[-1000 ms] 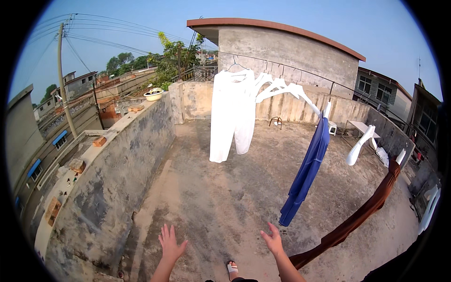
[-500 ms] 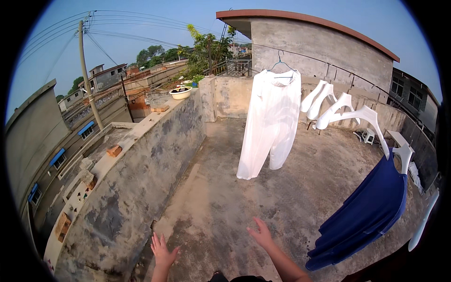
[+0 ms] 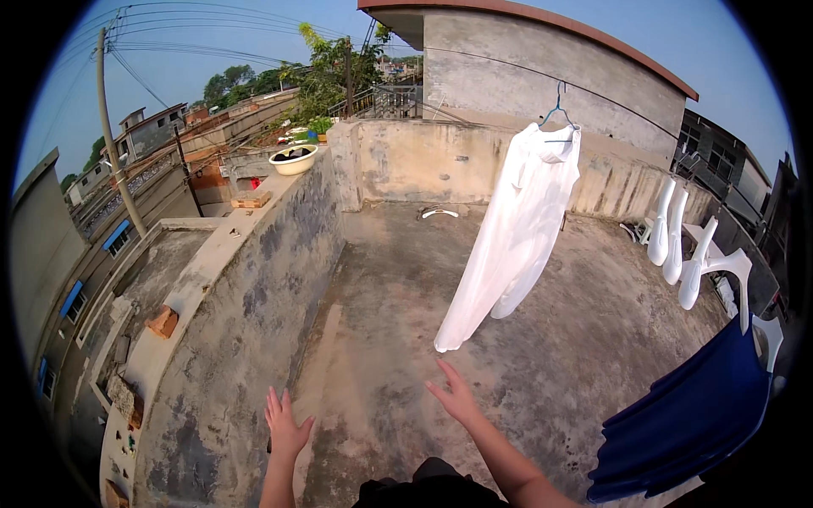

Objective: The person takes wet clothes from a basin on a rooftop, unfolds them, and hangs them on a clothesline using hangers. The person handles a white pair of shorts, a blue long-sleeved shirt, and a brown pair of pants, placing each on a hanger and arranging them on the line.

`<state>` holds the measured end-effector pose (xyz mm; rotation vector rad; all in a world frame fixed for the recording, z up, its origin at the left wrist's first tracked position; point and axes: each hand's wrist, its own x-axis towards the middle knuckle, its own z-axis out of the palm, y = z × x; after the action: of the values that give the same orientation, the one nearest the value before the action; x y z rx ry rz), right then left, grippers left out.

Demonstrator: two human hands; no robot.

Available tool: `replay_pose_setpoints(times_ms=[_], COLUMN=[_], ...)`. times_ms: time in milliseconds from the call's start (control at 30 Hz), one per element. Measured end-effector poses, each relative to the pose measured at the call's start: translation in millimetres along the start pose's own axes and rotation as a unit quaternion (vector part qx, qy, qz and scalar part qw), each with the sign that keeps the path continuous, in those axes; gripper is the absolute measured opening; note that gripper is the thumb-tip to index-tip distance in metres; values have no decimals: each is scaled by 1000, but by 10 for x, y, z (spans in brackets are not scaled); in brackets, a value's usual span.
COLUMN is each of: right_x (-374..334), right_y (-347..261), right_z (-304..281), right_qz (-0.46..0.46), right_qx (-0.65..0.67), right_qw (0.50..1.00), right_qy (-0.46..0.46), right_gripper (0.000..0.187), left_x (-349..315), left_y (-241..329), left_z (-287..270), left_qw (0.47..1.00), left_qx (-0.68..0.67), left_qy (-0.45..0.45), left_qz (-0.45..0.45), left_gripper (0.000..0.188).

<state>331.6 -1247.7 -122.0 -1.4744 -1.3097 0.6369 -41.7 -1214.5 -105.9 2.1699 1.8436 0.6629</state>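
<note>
My left hand [image 3: 288, 430] is raised over the concrete floor beside the low wall, fingers spread, holding nothing. My right hand [image 3: 455, 396] reaches forward with its fingers apart, also holding nothing. Just beyond it, in the picture, comes the lower end of white trousers [image 3: 517, 237]; I cannot tell that they touch. The trousers hang slanting from a blue hanger [image 3: 559, 112] on a line. At the right, a dark blue garment [image 3: 677, 415] hangs on a white hanger [image 3: 771, 339], and several bare white hangers [image 3: 690, 284] hang near it.
A low concrete wall [image 3: 237, 317] runs along my left. On it stand a cream basin [image 3: 292, 167] with dark things inside and loose bricks [image 3: 162, 321]. A white hanger [image 3: 439, 213] lies on the floor near the far wall [image 3: 474, 169].
My view has shifted, moving the trousers and hangers rightward in the picture. The trousers have swung to a steeper slant and the hangers have turned. Both hands stay open and sit slightly higher in view.
</note>
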Motion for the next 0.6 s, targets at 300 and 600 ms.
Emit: replay_pose_setpoints(times_ms=[300, 600], right_x=[1783, 4206], right_y=[507, 763], right_z=[620, 1237], right_qz=[17, 41], right_qx=[-19, 8], right_qw=[1000, 997], right_qy=[12, -63], right_gripper=[64, 62], left_x=[1974, 3983], left_y=[-145, -226], left_z=[529, 464], left_qw=[999, 999], left_qx=[-17, 21], left_qy=[-9, 30], left_qz=[48, 9], left_gripper=[84, 83])
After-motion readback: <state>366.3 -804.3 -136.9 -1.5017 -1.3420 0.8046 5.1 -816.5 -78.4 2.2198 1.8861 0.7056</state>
